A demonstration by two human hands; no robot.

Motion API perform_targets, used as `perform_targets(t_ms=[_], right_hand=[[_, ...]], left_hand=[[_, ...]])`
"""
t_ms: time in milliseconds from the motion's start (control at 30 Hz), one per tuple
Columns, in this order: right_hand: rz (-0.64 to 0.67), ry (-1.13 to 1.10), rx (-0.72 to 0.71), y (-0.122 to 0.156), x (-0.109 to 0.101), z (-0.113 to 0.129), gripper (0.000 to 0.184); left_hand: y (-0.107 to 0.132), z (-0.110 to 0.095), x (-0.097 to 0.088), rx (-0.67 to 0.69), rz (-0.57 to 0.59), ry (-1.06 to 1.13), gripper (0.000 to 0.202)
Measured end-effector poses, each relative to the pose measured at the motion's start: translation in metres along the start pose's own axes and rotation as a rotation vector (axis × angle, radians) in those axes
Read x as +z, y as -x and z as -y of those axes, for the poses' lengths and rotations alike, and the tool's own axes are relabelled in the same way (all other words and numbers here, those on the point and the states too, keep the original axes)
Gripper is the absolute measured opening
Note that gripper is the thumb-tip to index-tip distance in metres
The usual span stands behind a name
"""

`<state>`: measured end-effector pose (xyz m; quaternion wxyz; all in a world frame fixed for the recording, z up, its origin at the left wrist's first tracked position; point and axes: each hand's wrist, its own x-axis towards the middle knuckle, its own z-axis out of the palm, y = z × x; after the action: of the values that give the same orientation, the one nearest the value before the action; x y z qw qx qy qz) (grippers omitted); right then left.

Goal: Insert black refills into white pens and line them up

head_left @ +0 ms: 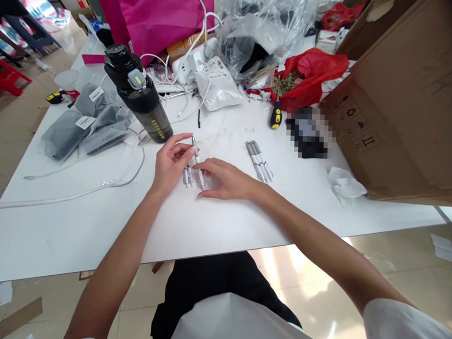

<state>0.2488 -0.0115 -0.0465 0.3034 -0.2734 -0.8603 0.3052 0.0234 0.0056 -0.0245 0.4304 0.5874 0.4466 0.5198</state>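
A white pen with a grey grip (197, 161) stands slanted in my left hand (173, 158), its upper end pinched between thumb and fingertips. My right hand (225, 180) is beside the pen's lower end, thumb and index finger spread apart; the index fingertip is at the pen, and whether it touches cannot be made out. Partly hidden by my left hand, a few similar white pens (187, 176) lie on the white table (216, 223). To the right of my right hand, several white pens with grey grips (259, 161) lie side by side in a row.
Behind my left hand stands a black water bottle (143, 97). Bagged dark items (82, 125) and a white cable (62, 199) are at left. A small black stick (198, 119), white packet (217, 85), screwdriver (276, 114) and red bag (311, 76) lie farther back. A cardboard box (406, 106) stands right.
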Motion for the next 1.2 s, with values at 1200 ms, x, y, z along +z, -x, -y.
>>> perform_targets(t_ms=[1200], right_hand=[[0.033, 0.308, -0.082, -0.007, 0.019, -0.007, 0.054]], left_hand=[[-0.014, 0.039, -0.014, 0.289, 0.126, -0.711, 0.037]])
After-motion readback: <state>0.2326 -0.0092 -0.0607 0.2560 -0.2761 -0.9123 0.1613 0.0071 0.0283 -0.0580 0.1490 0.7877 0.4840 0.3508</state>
